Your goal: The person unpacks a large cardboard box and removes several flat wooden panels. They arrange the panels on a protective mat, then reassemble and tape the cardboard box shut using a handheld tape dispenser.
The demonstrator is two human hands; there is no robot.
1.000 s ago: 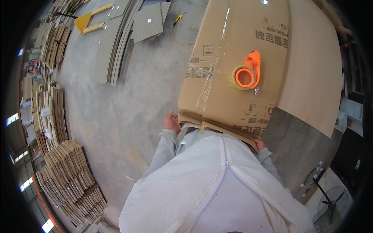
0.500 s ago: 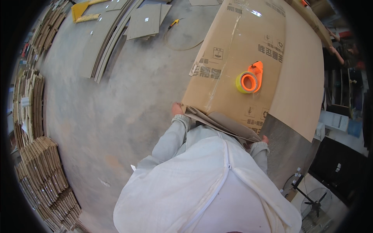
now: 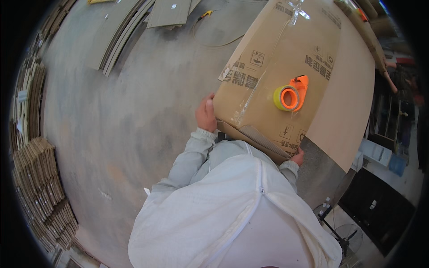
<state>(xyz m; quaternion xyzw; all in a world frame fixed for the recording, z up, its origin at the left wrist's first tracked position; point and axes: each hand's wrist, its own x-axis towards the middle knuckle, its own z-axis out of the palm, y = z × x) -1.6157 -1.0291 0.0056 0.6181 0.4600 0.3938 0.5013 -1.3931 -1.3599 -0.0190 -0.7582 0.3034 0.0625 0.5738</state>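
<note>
A long cardboard box (image 3: 261, 102) with dark printing stretches away from my body, clear tape running along its top seam. At its near left corner, my left hand (image 3: 206, 114) is closed against the side, thumb up by the top edge; its fingers are partly hidden. My right hand (image 3: 298, 156) grips the near right corner, low by the end flap (image 3: 263, 142). That flap is folded down at the near end, close to my clothing. On top of the box lies an orange tape dispenser (image 3: 300, 91) with a yellow-sided roll of tape (image 3: 281, 98).
A large plain cardboard sheet (image 3: 344, 120) lies under the box's right side. Grey panels (image 3: 167, 15) and a yellow-tipped air hose (image 3: 203, 16) are on the floor at far left. Stacked cardboard (image 3: 38, 169) lines the left. A fan (image 3: 346, 236) stands lower right; another person's arm (image 3: 391, 80) shows far right.
My left hand has moved up and forward along the box's left side, with more of it showing. The near end flaps are pressed further down. The view has shifted slightly.
</note>
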